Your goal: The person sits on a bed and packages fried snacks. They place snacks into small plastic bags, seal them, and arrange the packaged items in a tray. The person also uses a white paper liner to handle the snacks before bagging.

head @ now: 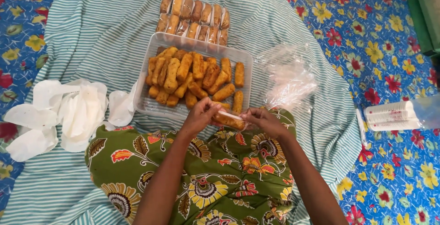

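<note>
My left hand point(199, 115) and my right hand point(263, 119) hold between them one golden fried roll in a clear plastic wrapper point(229, 119), just above my lap in a green flowered cloth. Right beyond the hands stands a clear plastic tray point(152, 105) filled with several unwrapped fried rolls point(192, 76). Past the tray, two rows of wrapped rolls point(195, 21) lie on the green-and-white striped cloth point(101, 32).
A heap of clear plastic wrappers point(286, 76) lies right of the tray. White crumpled paper sheets point(59, 112) lie at the left. A stack of white cups in a bag point(394, 115) rests at the right on the blue flowered sheet point(389, 170).
</note>
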